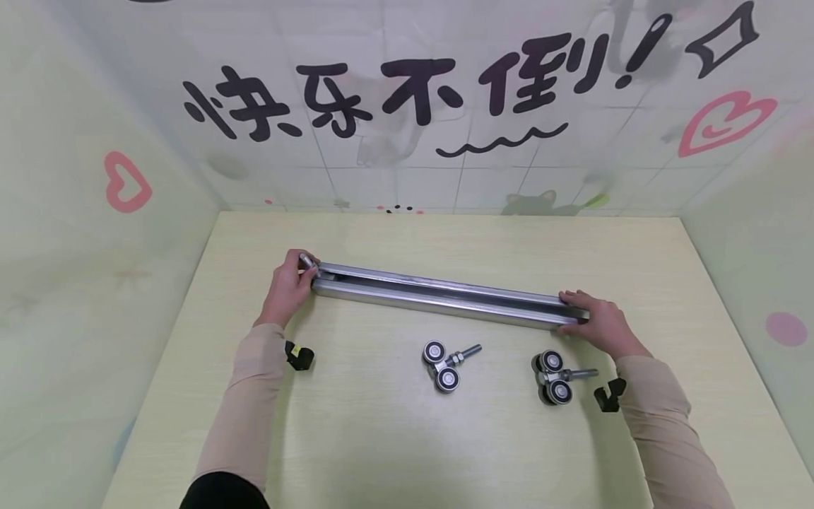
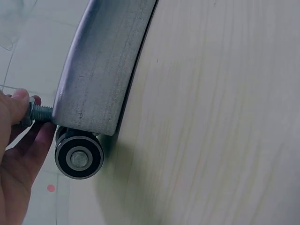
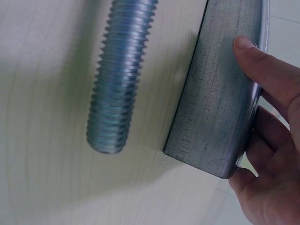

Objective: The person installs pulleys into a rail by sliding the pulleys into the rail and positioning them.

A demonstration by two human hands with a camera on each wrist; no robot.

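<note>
A long metal channel rail (image 1: 439,305) lies across the table with its slot facing up. At its left end, my left hand (image 1: 284,293) pinches the threaded bolt (image 2: 43,112) of a roller trolley. One black-and-silver wheel (image 2: 79,159) of that trolley sticks out past the rail's end; the rest of its body is hidden by the rail. My right hand (image 1: 600,325) grips the rail's right end, thumb on one side wall and fingers round the other. Two more roller trolleys lie nearer to me, one (image 1: 448,380) near the middle, the other (image 1: 559,392) by my right wrist.
The pale wooden table (image 1: 381,438) is bounded by a printed back sheet (image 1: 407,141) and side sheets. A black wrist mount (image 1: 300,356) sits on the left sleeve, another (image 1: 610,396) on the right. A trolley's threaded bolt (image 3: 122,75) looms close in the right wrist view.
</note>
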